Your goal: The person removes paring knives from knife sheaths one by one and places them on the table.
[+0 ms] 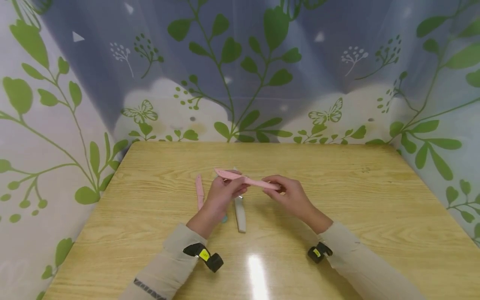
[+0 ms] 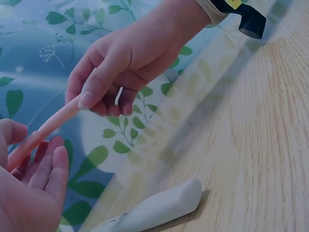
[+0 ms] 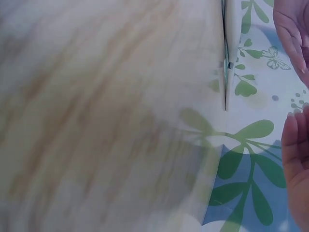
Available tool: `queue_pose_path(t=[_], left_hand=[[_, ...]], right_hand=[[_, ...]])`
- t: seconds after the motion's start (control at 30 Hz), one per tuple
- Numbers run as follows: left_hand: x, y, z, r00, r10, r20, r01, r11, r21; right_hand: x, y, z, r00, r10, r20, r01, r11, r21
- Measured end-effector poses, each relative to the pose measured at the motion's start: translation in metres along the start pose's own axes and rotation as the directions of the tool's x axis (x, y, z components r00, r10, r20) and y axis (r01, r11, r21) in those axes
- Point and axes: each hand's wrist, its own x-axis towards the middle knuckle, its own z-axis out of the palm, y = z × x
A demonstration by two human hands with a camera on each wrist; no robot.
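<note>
While left hand (image 1: 220, 193) holds pink tool (image 1: 258, 183) near broader end, right hand (image 1: 291, 196) pinches narrow end.

Blurred wood tabletop (image 3: 87, 106), slim pale object (image 3: 233, 34), leaf-print cloth (image 3: 263, 104), partly cropped hands (image 3: 297, 166)

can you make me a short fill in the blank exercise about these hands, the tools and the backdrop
1. The left hand and right hand both grip the held tool, whose colour is ____.
2. A same-coloured tool lies on the table, nearer the ____ hand.
3. In the head view, the pale tool lies to the ____ of that second one.
4. The printed leaves on the backdrop are ____.

Missing words: pink; left; right; green.
</note>
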Motion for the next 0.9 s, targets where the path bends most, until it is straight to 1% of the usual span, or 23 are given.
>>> queue_pose_path(t=[0.07,0.2,0.27,0.33,0.43,0.63,0.73,0.9], left_hand=[[0.0,0.001,-0.003,1.0,0.0,0.009,0.001,0.999,-0.04],[-0.001,0.003,-0.01,1.0,-0.01,0.027,0.014,0.99,-0.139],[-0.001,0.003,-0.013,0.999,-0.016,0.038,0.022,0.985,-0.17],[-0.002,0.003,-0.015,0.998,-0.017,0.054,0.026,0.984,-0.179],[-0.002,0.003,-0.017,0.998,-0.019,0.068,0.03,0.985,-0.168],[-0.004,0.002,-0.021,0.994,0.0,0.106,0.013,0.992,-0.125],[-0.004,0.001,-0.023,0.993,0.006,0.12,0.004,0.996,-0.084],[-0.005,0.002,-0.026,0.992,-0.007,0.126,0.008,1.0,-0.008]], right_hand=[[0.0,0.002,-0.002,1.0,0.02,0.009,-0.02,0.999,0.031],[0.0,0.009,-0.005,0.998,0.053,0.044,-0.058,0.988,0.14],[0.0,0.017,-0.005,0.995,0.075,0.061,-0.086,0.975,0.204],[0.001,0.024,-0.005,0.993,0.094,0.069,-0.109,0.963,0.248],[0.001,0.033,-0.004,0.99,0.126,0.066,-0.14,0.948,0.286],[0.002,0.034,-0.004,0.986,0.153,0.068,-0.167,0.922,0.348],[0.002,0.033,-0.004,0.983,0.165,0.082,-0.184,0.896,0.405],[0.003,0.029,-0.004,0.969,0.233,0.084,-0.244,0.842,0.48]])
